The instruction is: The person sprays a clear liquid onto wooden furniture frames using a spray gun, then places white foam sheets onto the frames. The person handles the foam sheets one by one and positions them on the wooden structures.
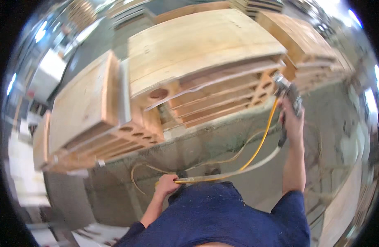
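Note:
My right hand (292,114) is closed around the grip of a spray gun (289,91) with a dark body and a metallic front end. The gun is held up at the right end of a stack of pale wooden frames (218,96); whether it touches them I cannot tell. A yellow hose (263,142) runs from its front and a whitish hose (259,164) from the bottom of its grip. Both hoses sweep left to my left hand (167,183), which is closed around them low in front of my body. A broad plywood panel (206,45) tops the stack.
At left stands another wooden stack (84,103), with round holes in its edge pieces. More wooden boxes (300,37) stand at the far right. Thin hose loops (142,166) lie on the grey concrete floor (115,193). A board (341,206) is at lower right.

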`<action>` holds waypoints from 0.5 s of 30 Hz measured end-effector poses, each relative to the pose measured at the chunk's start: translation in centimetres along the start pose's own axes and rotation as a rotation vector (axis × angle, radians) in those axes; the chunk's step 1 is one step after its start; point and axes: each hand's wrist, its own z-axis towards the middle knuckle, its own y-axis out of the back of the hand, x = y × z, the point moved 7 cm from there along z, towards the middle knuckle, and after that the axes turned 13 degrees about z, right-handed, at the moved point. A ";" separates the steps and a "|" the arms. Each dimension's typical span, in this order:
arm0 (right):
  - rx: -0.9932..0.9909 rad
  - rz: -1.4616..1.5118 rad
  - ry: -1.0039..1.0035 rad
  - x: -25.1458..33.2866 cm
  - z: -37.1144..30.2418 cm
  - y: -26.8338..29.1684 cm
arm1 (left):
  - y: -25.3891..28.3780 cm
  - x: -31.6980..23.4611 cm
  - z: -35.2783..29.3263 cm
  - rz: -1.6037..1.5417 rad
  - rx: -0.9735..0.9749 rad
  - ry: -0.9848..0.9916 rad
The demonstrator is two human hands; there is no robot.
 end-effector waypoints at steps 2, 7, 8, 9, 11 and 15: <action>0.225 -0.063 0.059 0.6 -3.7 -6.8 | 0.2 1.6 -0.4 -0.015 0.010 -0.021; 0.629 -0.338 0.229 6.6 -9.5 -21.0 | -1.2 8.1 -1.4 -0.078 -0.035 0.051; 0.656 -0.356 0.210 7.2 -10.2 -22.9 | -0.9 9.0 -1.7 -0.124 -0.033 0.073; 0.684 -0.383 0.177 7.8 -10.7 -24.8 | -0.6 10.1 -1.7 -0.169 -0.037 0.100; 0.740 -0.436 0.106 8.5 -11.8 -28.2 | -0.8 11.8 -1.9 -0.187 -0.031 0.083; 0.730 -0.562 0.143 9.2 -11.8 -34.0 | -1.2 15.1 -1.8 -0.252 -0.005 0.022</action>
